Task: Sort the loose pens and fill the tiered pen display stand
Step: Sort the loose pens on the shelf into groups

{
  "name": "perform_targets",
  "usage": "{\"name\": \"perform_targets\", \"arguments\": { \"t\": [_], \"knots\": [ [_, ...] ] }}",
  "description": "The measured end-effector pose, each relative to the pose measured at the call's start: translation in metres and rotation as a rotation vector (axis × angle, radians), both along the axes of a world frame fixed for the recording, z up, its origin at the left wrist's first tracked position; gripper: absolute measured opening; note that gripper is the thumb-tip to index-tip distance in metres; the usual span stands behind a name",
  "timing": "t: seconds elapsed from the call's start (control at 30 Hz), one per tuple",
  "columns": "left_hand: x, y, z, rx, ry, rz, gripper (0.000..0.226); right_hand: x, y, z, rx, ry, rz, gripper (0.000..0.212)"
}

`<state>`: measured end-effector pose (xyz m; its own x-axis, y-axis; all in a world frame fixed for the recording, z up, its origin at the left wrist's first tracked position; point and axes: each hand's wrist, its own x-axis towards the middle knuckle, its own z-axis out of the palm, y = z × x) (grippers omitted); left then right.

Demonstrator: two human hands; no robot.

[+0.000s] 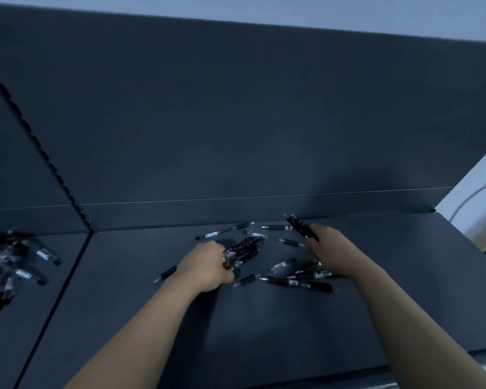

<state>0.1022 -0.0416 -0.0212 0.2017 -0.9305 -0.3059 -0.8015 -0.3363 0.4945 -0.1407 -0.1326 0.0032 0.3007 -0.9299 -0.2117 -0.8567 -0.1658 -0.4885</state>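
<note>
Sorting is at the gathering stage: left hand (208, 262) grips a pen bundle (244, 249), right hand (327, 248) holds pens (300, 226). Loose pens (298, 282) remain on the table (264, 332); another pile (9, 265) lies far left. No display stand is visible.
</note>
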Motion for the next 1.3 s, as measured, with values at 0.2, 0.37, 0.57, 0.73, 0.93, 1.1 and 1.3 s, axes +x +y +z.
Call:
{"name": "perform_targets", "arguments": {
  "t": [0.2,0.37,0.57,0.73,0.93,1.1,1.3],
  "knots": [
    [-0.015,0.007,0.015,-0.106,0.184,0.148,0.019,-0.044,-0.006,0.004,-0.052,0.01,-0.121,0.019],
    [-0.035,0.008,0.018,-0.138,0.183,0.118,0.02,-0.071,-0.009,-0.002,-0.048,0.041,-0.087,0.023],
    [-0.054,0.01,0.008,-0.255,0.379,0.174,0.011,-0.1,-0.022,-0.016,-0.061,-0.047,-0.154,0.023],
    [-0.073,0.008,-0.001,-0.265,0.347,0.182,0.02,-0.095,-0.025,-0.021,-0.087,-0.016,0.021,0.031],
    [-0.085,0.006,-0.005,-0.238,0.357,0.211,0.019,-0.075,-0.033,-0.029,-0.077,0.154,0.199,0.011],
    [-0.095,0.003,-0.003,-0.204,0.314,0.199,0.018,-0.092,-0.032,-0.026,-0.053,0.024,0.109,0.013],
    [-0.112,-0.008,-0.001,-0.118,0.174,0.072,0.019,-0.09,-0.016,-0.022,0.046,-0.037,0.198,0.024]
  ]
}}
